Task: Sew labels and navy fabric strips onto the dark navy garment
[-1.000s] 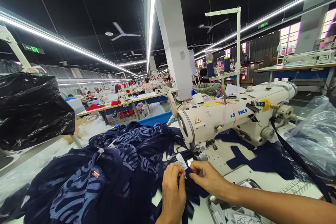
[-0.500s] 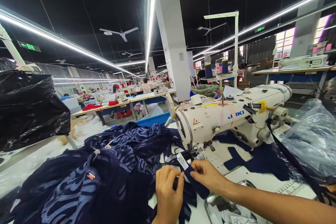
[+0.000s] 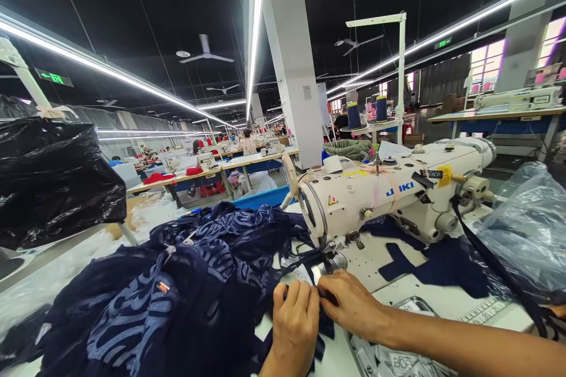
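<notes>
Just in front of the sewing machine's needle area, my left hand (image 3: 295, 324) and my right hand (image 3: 351, 306) are close together, fingertips nearly touching. Both are closed on a narrow dark navy fabric piece (image 3: 326, 327), mostly hidden under the fingers. A white printed label (image 3: 302, 274) shows just beyond my left fingers, partly covered by them. The white sewing machine (image 3: 354, 194) stands right behind the hands, its presser foot (image 3: 328, 260) close above the fingertips.
A heap of navy patterned garments (image 3: 177, 294) fills the left side. At the lower right, a metal tray (image 3: 415, 304) holds loose white labels. Cut navy pieces (image 3: 460, 265) and clear plastic (image 3: 522, 224) lie to the right. A black plastic bag (image 3: 57, 182) hangs at left.
Both hands have moved closer together, toward the machine's needle area. The label and fabric piece, visible earlier, are now largely covered by my fingers. The view has shifted slightly.
</notes>
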The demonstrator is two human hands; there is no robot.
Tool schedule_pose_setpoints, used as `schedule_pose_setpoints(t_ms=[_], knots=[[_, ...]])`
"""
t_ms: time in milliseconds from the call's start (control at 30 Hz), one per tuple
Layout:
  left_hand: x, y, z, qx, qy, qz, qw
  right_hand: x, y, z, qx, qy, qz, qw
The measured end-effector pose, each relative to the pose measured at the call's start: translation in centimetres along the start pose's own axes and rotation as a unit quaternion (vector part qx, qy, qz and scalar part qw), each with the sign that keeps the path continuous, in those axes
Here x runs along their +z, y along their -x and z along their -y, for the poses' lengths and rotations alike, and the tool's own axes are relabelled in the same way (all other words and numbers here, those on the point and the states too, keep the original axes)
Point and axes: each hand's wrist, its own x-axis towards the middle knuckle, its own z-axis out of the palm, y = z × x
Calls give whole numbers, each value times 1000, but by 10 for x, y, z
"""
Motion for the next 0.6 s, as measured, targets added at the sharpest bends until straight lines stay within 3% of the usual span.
schedule_pose_setpoints(t_ms=[133,267,367,467,600], knots=[[-6,-4,-2,-23,4,46,999,-1,0,-4,10,-54,10,998],[-8,-5,9,-149,85,-5,985,-4,1,-18,38,-147,26,988],[-4,0,19,-197,132,-10,971,-9,1,-32,78,-245,84,963],[3,3,26,-199,174,27,964,-15,-3,-48,134,-309,156,929],[15,0,30,-195,200,130,952,-21,-13,-66,123,-277,169,938]])
